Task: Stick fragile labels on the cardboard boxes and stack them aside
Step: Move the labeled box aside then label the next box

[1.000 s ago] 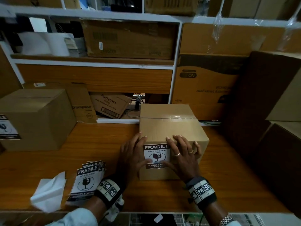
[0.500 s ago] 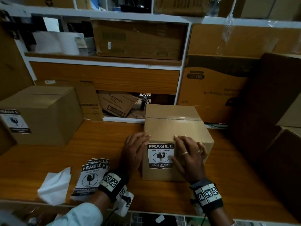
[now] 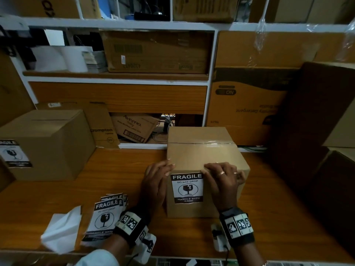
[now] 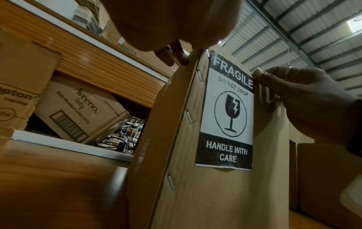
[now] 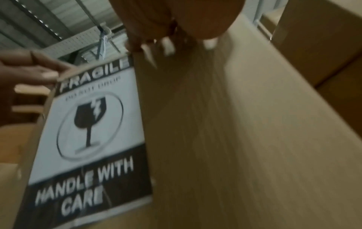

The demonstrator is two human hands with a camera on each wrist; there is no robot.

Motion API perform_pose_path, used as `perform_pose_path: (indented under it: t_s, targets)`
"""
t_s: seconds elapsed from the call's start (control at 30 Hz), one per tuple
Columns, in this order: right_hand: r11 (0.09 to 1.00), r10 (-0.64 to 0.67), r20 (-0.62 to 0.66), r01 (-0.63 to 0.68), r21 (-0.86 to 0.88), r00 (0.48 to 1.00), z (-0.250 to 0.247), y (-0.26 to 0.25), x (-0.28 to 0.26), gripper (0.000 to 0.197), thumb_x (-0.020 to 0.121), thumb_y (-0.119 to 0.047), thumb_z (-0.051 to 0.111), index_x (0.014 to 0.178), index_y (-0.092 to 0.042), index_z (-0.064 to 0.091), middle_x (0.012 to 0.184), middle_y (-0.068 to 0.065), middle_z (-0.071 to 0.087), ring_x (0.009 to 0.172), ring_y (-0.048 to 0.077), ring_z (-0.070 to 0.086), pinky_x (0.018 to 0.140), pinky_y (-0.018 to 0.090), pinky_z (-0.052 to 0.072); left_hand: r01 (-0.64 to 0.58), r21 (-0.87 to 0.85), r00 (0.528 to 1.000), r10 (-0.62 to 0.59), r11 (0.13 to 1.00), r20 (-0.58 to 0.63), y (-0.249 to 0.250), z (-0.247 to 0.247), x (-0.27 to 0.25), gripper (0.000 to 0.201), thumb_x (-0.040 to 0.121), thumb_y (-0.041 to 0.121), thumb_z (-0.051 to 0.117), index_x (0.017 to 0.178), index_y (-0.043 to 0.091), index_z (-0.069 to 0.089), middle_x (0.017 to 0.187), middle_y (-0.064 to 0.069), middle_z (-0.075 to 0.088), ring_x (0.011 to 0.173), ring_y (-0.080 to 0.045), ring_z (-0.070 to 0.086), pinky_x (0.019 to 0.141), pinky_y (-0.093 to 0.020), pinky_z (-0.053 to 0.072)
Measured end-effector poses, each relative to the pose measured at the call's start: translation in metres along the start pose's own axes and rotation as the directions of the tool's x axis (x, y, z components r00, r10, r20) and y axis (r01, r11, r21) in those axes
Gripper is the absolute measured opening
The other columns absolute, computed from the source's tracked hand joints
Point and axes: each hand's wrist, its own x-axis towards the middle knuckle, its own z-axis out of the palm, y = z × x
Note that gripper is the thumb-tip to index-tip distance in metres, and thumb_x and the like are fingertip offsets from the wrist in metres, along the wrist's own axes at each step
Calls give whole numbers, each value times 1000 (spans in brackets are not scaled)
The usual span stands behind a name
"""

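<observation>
Wooden table [image 3: 119,181] carries two boxes [image 3: 207,150], labels [image 3: 104,215], tissue [image 3: 61,231].

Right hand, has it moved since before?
Yes. The right hand slid rightward from the fragile label's face to its top corner at the cardboard box's edge.

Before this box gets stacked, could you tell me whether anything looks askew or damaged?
The fragile label sits straight and flat on the box. The only oddity is the Aveeno carton, tilted under the shelf behind.
</observation>
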Motion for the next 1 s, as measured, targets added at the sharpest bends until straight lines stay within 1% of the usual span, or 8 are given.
perform_pose_path:
  t_s: [0.07,0.17,0.23,0.37,0.47,0.6,0.87,1.0]
  targets:
    - [1000,20,5,-20,-5,1000,-6,0,2,26,97,-39,56,100,-22,74,105,0,69,103,28,63,98,51,30,13,1,1000,-13,1000,25,1,-2,0,36,100,17,40,122,13,68,133,-1,62,124,-5,50,104,-24,40]
    - [988,151,68,-149,-37,986,-23,10,3,30,101,-44,48,114,-30,70,132,3,57,127,31,52,100,68,36,37,-68,998,-34,997,51,6,-7,-2,37,103,22,39,127,16,65,142,3,54,127,1,50,99,-22,49]
    - [965,252,99,-243,-95,963,-41,22,1,34,96,-51,56,125,-37,66,151,3,41,142,31,37,113,64,26,77,-131,995,-67,988,76,9,-11,-3,37,102,31,43,132,21,62,155,6,42,130,5,48,96,-15,50]
    - [907,319,375,-395,144,871,-66,38,-6,94,69,-29,93,146,-51,42,167,-9,7,149,22,20,114,50,37,174,-210,974,-137,962,179,10,-6,-14,66,87,34,75,145,43,45,168,10,18,140,-14,47,93,-28,59]
    - [915,312,426,-389,105,849,-63,36,-5,109,67,-12,93,145,-56,31,168,-3,8,148,23,19,114,56,39,194,-196,967,-153,961,206,6,-1,-12,86,82,11,82,146,49,40,168,12,20,145,-19,42,96,-41,59]
    - [920,313,420,-382,90,852,-57,30,-1,107,67,-10,93,145,-52,34,168,3,9,147,35,28,108,59,46,194,-124,962,-164,973,217,3,-10,-5,81,84,10,79,146,47,42,168,14,18,145,-20,42,100,-40,57]
    - [923,239,402,-335,188,884,-31,-19,21,107,65,-10,93,149,-42,34,166,1,13,142,40,37,100,55,50,136,19,974,-137,991,181,2,-84,23,80,82,13,83,143,43,42,166,8,20,125,1,48,82,-6,53]
    - [906,188,380,-309,289,906,-15,-61,41,101,70,-14,91,151,-41,36,165,-8,13,140,40,39,99,56,51,98,41,984,-103,994,145,1,-140,46,71,84,17,81,142,38,46,166,7,20,129,-1,52,81,-29,63]
